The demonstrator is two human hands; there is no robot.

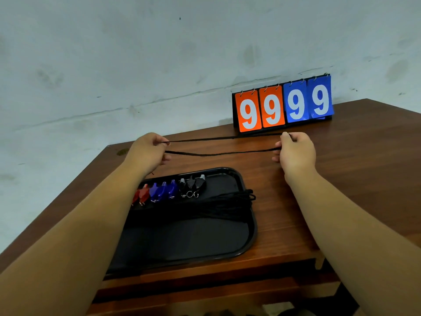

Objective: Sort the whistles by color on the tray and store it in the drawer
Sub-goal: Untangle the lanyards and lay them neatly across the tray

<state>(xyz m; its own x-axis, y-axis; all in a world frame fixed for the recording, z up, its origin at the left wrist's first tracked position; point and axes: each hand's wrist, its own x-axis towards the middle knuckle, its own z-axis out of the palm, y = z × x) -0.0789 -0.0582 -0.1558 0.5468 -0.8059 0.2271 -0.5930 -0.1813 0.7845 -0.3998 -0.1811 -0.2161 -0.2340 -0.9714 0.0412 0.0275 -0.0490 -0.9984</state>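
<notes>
A black tray (230, 249) lies on the wooden table. Along its far edge sits a row of whistles: red whistles (142, 195) at the left, partly hidden by my left forearm, then three blue whistles (163, 191), then three black whistles (192, 184). A bundle of black cords (225, 207) lies across the tray's middle. Above the table beyond the tray, a black cord loop (223, 145) is stretched taut between my hands. My left hand (148, 151) pinches its left end and my right hand (295, 151) pinches its right end.
A flip scoreboard (282, 106) showing 9 9 9 9 in orange and blue stands at the table's back edge against the wall. The table's front edge (205, 272) runs just below the tray. Bare wood (341, 179) lies to the tray's right.
</notes>
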